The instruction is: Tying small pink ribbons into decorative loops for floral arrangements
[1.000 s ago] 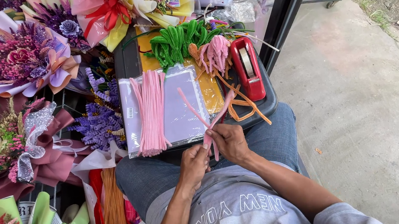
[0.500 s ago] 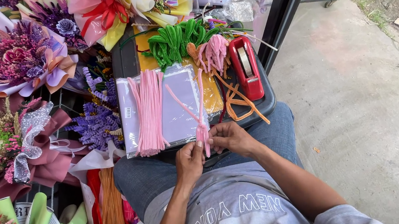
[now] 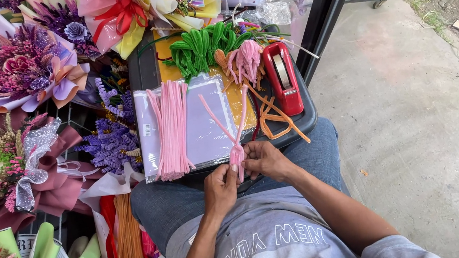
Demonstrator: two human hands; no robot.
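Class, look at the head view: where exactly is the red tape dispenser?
The red tape dispenser stands on the right side of the dark tray, beside the pink pipe-cleaner bunch and above the loose orange pipe cleaners.

grey short-sleeved T-shirt, white block lettering | blue jeans | bare forearms, no gloves

Both hands meet over the lap: left hand (image 3: 221, 184) curls its fingers upward in a pinch, right hand (image 3: 267, 159) closes thumb and fingertips beside it, forearms angled inward, elbows bent.
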